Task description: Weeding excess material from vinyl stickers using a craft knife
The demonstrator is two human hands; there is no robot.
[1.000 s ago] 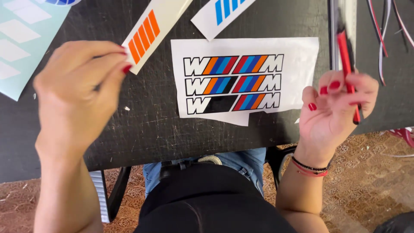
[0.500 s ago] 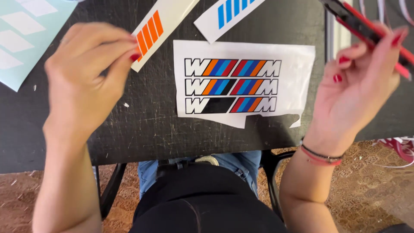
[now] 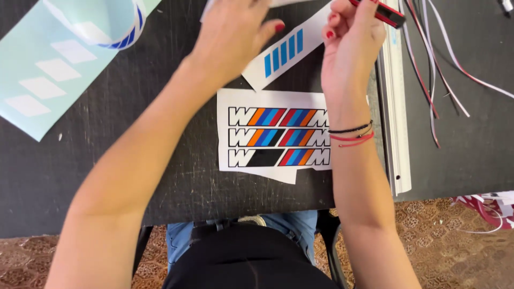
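While a pale green sheet (image 3: 40,80) lies at the far left, the left hand (image 3: 230,40) rests loosely curled, palm down, near the blue-striped strip (image 3: 281,53) — whether it grips anything I cannot tell. Below lies the white sticker sheet (image 3: 273,131). Rightward, the right hand (image 3: 350,45) pinches a red-and-black knife (image 3: 383,12) — beside a metal ruler (image 3: 395,118).

This looks like a small sticker or vinyl-decal workshop, likely set up in a home. A scratched black desk (image 3: 134,176) carries a white sheet of striped colour decals (image 3: 276,131), a strip with blue bars (image 3: 284,53), a pale turquoise backing sheet with cut-out white patches (image 3: 37,80), a metal ruler (image 3: 396,118) and thin trimmed offcuts (image 3: 433,69). Beneath the desk, the floor (image 3: 444,246) is patterned brown tile, more domestic than industrial.
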